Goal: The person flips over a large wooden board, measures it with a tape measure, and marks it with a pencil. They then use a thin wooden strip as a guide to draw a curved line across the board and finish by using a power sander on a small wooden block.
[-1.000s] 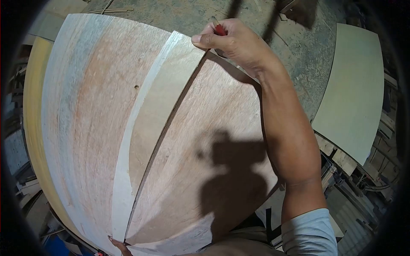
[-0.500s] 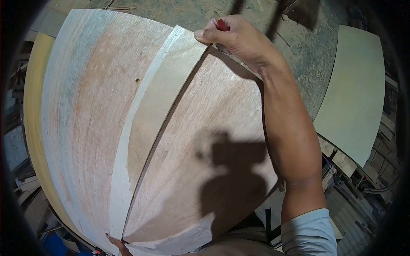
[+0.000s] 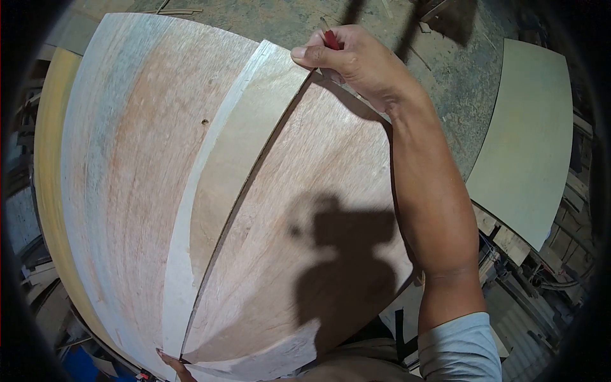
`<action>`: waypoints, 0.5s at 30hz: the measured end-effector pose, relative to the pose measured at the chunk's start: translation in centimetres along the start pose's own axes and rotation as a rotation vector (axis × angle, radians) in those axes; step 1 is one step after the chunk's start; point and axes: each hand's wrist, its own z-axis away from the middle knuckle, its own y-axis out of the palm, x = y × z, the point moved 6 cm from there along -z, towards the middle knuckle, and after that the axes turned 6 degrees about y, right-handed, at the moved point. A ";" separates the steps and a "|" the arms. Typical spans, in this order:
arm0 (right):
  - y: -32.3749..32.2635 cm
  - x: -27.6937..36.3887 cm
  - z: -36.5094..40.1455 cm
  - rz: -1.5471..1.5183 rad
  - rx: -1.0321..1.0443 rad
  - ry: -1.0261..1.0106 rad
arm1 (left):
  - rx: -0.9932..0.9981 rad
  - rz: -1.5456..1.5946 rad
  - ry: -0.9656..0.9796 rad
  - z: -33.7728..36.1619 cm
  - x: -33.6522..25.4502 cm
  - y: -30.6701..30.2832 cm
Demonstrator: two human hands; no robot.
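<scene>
A long plywood strip (image 3: 224, 172), pale along its left border, lies across a large reddish plywood sheet (image 3: 146, 153). At the strip's far end, my right hand (image 3: 347, 56) is closed, its thumb on top of the strip and its other fingers folded by the edge. A thin red pencil-like tool (image 3: 331, 40) also sticks up from these fingers. My left hand (image 3: 175, 366) shows only in part at the bottom, its visible digit pressed on the strip's near end; the rest is out of view or hidden.
A yellowish board edge (image 3: 51, 159) runs along the left of the sheet. On the right, a pale green panel (image 3: 528, 134) rests over wood scraps and clutter. The dusty floor (image 3: 280, 19) lies beyond the sheet. My head and camera cast a shadow on the sheet.
</scene>
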 end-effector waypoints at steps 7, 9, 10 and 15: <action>-0.1 0.1 0.1 0.040 -0.008 0.031 | 0.010 -0.010 -0.015 -0.2 0.8 -0.1; 0.0 0.2 0.1 0.027 -0.002 0.022 | 0.004 -0.012 -0.028 0.0 0.7 0.0; 0.0 0.2 0.2 0.013 0.004 0.012 | -0.004 -0.014 -0.041 0.1 0.7 -0.1; 0.0 0.6 0.3 0.051 -0.001 0.007 | 0.011 -0.044 0.046 -0.1 0.2 0.1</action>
